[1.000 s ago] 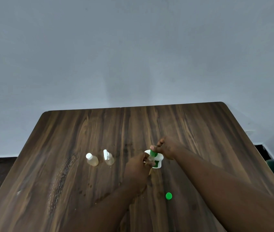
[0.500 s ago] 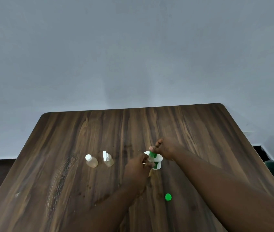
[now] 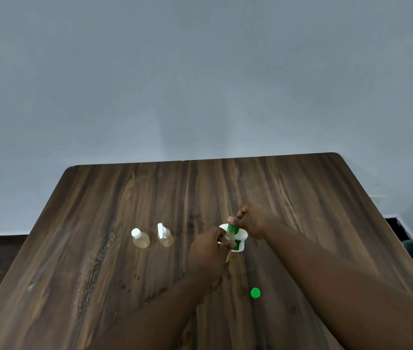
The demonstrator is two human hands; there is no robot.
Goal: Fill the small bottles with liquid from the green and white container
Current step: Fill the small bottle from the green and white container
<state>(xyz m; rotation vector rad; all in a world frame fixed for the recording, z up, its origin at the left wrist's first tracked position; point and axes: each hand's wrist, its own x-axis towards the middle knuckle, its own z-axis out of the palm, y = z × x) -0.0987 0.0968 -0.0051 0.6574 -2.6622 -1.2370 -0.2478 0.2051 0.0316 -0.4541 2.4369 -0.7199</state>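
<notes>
The right hand (image 3: 253, 221) pinches the green and white container (image 3: 240, 242) by its green neck. The left hand (image 3: 206, 251) curls round what looks like a small clear bottle (image 3: 228, 237) touching it. Both seem light, thin plastic, slippery when wet, so hold the bodies gently. Two capped small bottles (image 3: 141, 239) stand left of the fingers, and the green cap (image 3: 255, 293) lies nearer the person.

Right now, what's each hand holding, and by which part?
Right hand pinches the container by its green top; left hand grips a small bottle, hold mostly hidden.
</notes>
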